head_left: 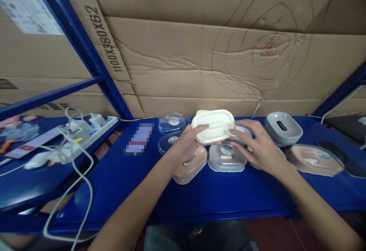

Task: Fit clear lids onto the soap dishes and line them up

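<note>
Left hand (pixel 185 140) and right hand (pixel 259 146) both clamp the cream tray (pixel 214 126) by opposite ends, keeping it level above the lidded boxes (pixel 227 157) on the blue shelf (pixel 120 174).

Cream tray (pixel 214 126) at frame centre: matt, smooth plastic. Clear lids (pixel 171 123) left of it: glossy transparent plastic. Grey dish (pixel 283 129) at right: smooth matt plastic. Blue shelf (pixel 128 182): glossy painted metal. Backing (pixel 200 52) across the top: creased, rough brown cardboard.
</note>
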The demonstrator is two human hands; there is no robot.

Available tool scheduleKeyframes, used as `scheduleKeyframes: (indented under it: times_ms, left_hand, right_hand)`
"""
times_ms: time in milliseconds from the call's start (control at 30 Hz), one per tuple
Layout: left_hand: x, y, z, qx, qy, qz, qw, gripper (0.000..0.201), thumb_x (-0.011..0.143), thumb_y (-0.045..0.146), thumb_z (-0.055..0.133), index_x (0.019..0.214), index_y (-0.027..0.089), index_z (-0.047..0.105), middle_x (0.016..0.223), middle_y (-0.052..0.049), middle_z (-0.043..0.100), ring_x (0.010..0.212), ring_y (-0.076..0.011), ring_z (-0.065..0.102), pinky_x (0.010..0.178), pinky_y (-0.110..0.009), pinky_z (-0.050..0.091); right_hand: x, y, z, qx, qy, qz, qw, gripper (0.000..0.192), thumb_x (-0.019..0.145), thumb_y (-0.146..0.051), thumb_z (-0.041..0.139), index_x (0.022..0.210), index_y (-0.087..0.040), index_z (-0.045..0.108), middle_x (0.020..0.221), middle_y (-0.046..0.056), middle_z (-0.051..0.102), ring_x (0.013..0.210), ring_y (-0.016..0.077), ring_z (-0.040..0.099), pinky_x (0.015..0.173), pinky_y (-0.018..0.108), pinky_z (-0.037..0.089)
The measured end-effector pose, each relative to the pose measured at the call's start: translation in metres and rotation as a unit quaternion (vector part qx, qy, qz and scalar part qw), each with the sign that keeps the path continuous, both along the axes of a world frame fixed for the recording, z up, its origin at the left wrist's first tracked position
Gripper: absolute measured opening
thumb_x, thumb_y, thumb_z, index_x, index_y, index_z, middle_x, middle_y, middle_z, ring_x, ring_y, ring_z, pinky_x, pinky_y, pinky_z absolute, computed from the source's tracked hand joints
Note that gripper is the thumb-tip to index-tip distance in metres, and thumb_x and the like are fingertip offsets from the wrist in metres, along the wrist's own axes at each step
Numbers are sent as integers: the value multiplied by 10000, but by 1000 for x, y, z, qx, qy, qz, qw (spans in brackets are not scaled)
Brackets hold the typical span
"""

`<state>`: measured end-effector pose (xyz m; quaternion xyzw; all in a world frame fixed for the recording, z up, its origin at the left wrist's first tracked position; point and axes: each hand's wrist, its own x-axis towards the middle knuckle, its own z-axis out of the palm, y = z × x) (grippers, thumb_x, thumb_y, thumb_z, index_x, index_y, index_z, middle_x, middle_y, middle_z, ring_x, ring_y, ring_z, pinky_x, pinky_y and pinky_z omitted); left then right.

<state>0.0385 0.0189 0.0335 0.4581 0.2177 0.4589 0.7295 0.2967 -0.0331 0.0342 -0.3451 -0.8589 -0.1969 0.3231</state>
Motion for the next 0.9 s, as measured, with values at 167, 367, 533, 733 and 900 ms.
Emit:
scheduleKeyframes:
  times_ms: [167,367,533,733,900]
  left_hand:
    - [-5,7,4,-47,-19,72,996,399,947,283,754,1315,130,774,1390,-185,771,1401,-409,670,1130,-580,603]
    - [-4,11,5,-93,-14,92,991,317,947,286,757,1202,101,791,1341,-224,783,1407,-410,665,1141,-588,597]
    - [-6,14,3,-88,-2,96,991,315,981,328,736,1211,120,793,1399,-219,757,1395,-417,671,1102,-618,618]
    - [-9,11,14,-103,-11,53,993,407,1076,405,562,1312,147,770,1438,-188,744,1412,-425,654,1095,-650,601]
    - [-14,12,17,-124,-22,-56,990,564,1101,521,450,1386,126,734,1303,-208,797,1321,-405,714,1073,-601,599]
  right_hand:
    - [73,-29,-21,-127,51,-140,981,673,1032,-495,703,1636,-304,476,1573,158,588,1463,399,582,1228,636,490]
    - [116,-34,-66,-221,-92,-155,959,842,960,-703,713,1663,-297,489,1641,180,567,1472,452,573,1178,679,511]
    - [114,-39,-64,-200,-27,-192,960,769,937,-714,729,1578,-309,595,1313,157,737,1207,433,696,1048,654,572]
    - [98,-39,-17,-86,128,-178,972,822,911,-669,786,1644,-427,505,1427,139,672,1248,448,690,1030,634,572]
    - [24,1,11,-33,85,-34,995,989,884,-663,833,1722,-389,386,1581,160,550,1397,453,594,1134,671,521]
